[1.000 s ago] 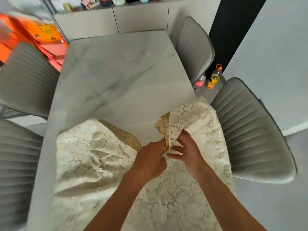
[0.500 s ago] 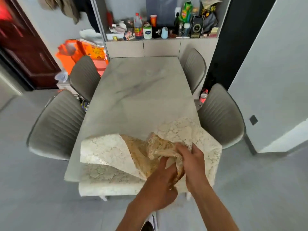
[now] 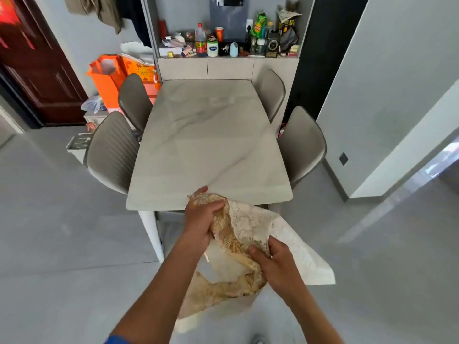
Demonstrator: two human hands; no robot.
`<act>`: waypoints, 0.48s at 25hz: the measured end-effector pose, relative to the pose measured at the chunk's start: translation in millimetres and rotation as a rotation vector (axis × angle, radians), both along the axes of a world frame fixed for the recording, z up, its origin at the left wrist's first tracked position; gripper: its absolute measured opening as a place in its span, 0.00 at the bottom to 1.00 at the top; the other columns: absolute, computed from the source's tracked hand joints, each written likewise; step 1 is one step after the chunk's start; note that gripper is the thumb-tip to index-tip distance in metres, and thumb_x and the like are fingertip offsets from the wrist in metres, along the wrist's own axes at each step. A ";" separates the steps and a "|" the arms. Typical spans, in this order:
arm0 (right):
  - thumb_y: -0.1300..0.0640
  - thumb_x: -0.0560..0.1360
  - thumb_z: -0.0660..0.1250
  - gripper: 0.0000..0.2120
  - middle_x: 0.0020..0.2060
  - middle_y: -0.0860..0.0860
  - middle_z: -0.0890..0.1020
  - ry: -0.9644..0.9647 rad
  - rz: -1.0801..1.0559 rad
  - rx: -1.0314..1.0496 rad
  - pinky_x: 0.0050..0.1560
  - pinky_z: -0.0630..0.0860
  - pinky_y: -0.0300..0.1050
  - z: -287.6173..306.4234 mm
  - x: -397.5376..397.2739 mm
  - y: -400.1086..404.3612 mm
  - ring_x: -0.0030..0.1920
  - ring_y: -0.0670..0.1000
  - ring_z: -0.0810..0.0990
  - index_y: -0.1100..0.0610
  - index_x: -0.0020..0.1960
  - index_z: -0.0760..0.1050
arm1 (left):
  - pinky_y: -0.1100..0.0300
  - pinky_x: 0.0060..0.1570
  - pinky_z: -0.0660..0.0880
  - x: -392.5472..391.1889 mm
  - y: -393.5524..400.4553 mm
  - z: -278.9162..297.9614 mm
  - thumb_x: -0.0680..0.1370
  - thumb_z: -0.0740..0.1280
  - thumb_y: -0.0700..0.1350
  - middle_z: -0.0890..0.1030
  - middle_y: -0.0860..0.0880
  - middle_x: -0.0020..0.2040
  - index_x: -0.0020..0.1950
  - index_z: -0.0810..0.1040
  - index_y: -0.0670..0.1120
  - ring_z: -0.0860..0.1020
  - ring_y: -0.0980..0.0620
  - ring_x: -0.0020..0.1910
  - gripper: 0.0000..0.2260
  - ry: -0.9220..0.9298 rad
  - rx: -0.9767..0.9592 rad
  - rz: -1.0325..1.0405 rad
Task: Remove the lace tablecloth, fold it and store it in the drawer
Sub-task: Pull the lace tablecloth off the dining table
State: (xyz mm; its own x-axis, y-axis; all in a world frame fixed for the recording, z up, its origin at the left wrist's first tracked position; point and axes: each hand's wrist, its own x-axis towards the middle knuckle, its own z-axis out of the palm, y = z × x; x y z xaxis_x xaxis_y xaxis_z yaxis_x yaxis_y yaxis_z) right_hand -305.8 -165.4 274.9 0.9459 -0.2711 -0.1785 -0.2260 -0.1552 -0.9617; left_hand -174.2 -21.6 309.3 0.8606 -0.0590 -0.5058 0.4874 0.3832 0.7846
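- Item: lace tablecloth (image 3: 250,247), cream lace with a tan underside, bunched and crumpled, not yet folded.
- Location: off the bench (image 3: 208,145), held in the air just in front of its near edge and over the floor (image 3: 62,232). Only the uppermost bunch, at the left hand, overlaps the bench's near edge in view; whether it touches the top cannot be told.
- Left hand (image 3: 201,217): closed around the top of the bundle, fingers wrapped over the gathered lace, the farther and higher of the two hands.
- Right hand (image 3: 275,264): closed on the cloth lower down and nearer the body, thumb pressed on the tan side.
- Hands relative to each other: apart, with a stretch of cloth between them, each clamped on the cloth.
- Long axis: the bundle runs on a diagonal from the left hand, up and away, down toward the right hand, with a loose tail hanging below both hands and a pale flap (image 3: 305,259) spreading out to the right.
- Bearing on the next move, as a judgement: folding calls for finding edges or corners. The free flap lies on the right hand's side, so that hand is the nearer one to draw it out while the left holds the top.
- Drawer: none identifiable in view. Low cabinet fronts (image 3: 228,68) stand beyond the bench's far end, well apart from the cloth.
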 end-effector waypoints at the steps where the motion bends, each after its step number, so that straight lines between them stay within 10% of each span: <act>1: 0.57 0.77 0.69 0.10 0.50 0.42 0.86 0.004 -0.026 -0.016 0.54 0.81 0.47 -4.1 -17.7 21.2 0.51 0.43 0.84 0.48 0.57 0.81 | 0.60 0.33 0.80 -13.2 19.2 0.7 0.69 0.72 0.30 0.83 0.43 0.48 0.60 0.78 0.52 0.84 0.52 0.38 0.24 -0.061 0.033 -0.017; 9: 0.56 0.79 0.66 0.13 0.52 0.43 0.86 0.044 -0.223 0.075 0.51 0.83 0.44 -33.3 -132.6 135.8 0.52 0.46 0.84 0.48 0.62 0.78 | 0.60 0.31 0.76 -100.1 133.2 12.7 0.68 0.68 0.37 0.81 0.52 0.34 0.33 0.81 0.52 0.78 0.55 0.30 0.10 -0.468 0.753 -0.395; 12: 0.55 0.80 0.65 0.12 0.52 0.43 0.85 0.005 -0.293 0.122 0.49 0.82 0.41 -34.0 -159.1 155.0 0.53 0.45 0.84 0.47 0.62 0.77 | 0.63 0.27 0.65 -114.0 145.7 14.5 0.66 0.65 0.38 0.71 0.52 0.25 0.24 0.70 0.48 0.70 0.51 0.26 0.12 -0.334 1.004 -0.635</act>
